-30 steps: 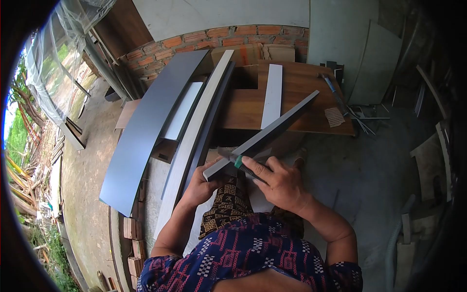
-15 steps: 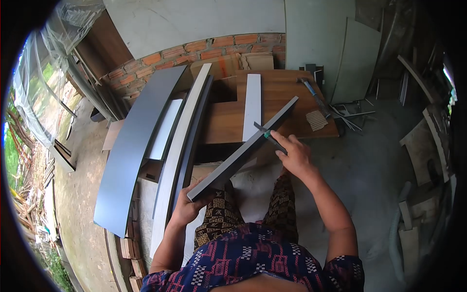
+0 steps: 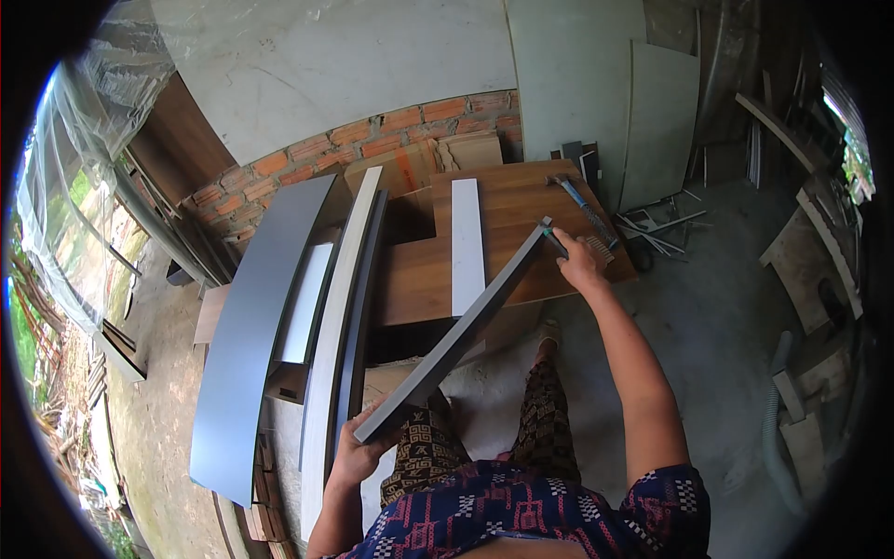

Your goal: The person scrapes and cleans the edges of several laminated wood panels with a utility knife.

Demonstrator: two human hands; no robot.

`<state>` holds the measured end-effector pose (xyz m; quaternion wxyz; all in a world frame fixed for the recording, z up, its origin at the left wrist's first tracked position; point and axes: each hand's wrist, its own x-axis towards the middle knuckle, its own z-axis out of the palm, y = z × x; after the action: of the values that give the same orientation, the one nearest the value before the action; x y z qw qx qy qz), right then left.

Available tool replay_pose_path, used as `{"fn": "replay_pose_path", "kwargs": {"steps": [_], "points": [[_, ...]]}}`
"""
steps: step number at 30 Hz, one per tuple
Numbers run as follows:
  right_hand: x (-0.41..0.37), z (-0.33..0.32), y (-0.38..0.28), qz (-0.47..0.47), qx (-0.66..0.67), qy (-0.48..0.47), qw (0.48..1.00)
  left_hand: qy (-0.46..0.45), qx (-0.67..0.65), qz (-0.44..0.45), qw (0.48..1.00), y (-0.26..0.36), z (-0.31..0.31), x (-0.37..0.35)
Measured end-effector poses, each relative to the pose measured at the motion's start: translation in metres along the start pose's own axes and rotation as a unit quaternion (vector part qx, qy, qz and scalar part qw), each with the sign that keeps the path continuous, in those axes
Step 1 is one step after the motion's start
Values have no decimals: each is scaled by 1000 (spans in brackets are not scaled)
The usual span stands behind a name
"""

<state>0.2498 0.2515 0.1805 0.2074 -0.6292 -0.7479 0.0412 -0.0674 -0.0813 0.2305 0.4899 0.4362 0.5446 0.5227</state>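
A long, narrow grey board slants up from my lap, edge upward, toward the wooden work surface. My left hand is wrapped round its near end. At the far end, my right hand grips a utility knife with a dark and green handle. Its blade is hard to make out against the board's tip. A white strip lies on the brown wooden panel just beyond the board. A hammer with a blue handle rests on that panel, past my right hand.
On the left lean a wide dark-grey panel, a pale long strip and a dark strip. A brick wall stands behind. Thin offcuts litter the floor at right, near a hose.
My right hand has moved the knife from mid-board up to the far end. The view has shifted, so the panels sit lower. My left hand keeps its hold.
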Motion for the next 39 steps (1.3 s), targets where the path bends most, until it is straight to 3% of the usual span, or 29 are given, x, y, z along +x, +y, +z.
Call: {"fn": "replay_pose_path", "kwargs": {"steps": [6,8,11,15,20,23,29,31,32,39], "points": [[23,-2,9,77,6,-9,997,5,7,0,1000,-2,0,2],[11,-7,-5,43,38,9,998,2,14,-5,1000,-1,-3,3],[-25,-21,-41,-59,140,7,988,-9,-10,4,1000,1,-5,6],[-114,-69,-124,-216,280,-45,934,-44,15,14,999,-6,-18,7],[-198,-95,-184,-380,229,-116,889,-44,-1,-2,999,-1,-16,3],[-217,-92,-197,-433,230,-92,867,-46,0,27,999,-3,-12,3],[-218,-82,-185,-426,213,-68,877,-51,-8,10,999,-9,-13,3],[-211,-82,-175,-377,202,-90,899,-57,3,-25,998,-16,-18,2],[-205,-81,-169,-353,197,-100,909,-34,-11,-2,999,-17,-14,3],[-145,-60,-106,-211,122,-45,969,-6,10,3,1000,-2,-3,0]]}}
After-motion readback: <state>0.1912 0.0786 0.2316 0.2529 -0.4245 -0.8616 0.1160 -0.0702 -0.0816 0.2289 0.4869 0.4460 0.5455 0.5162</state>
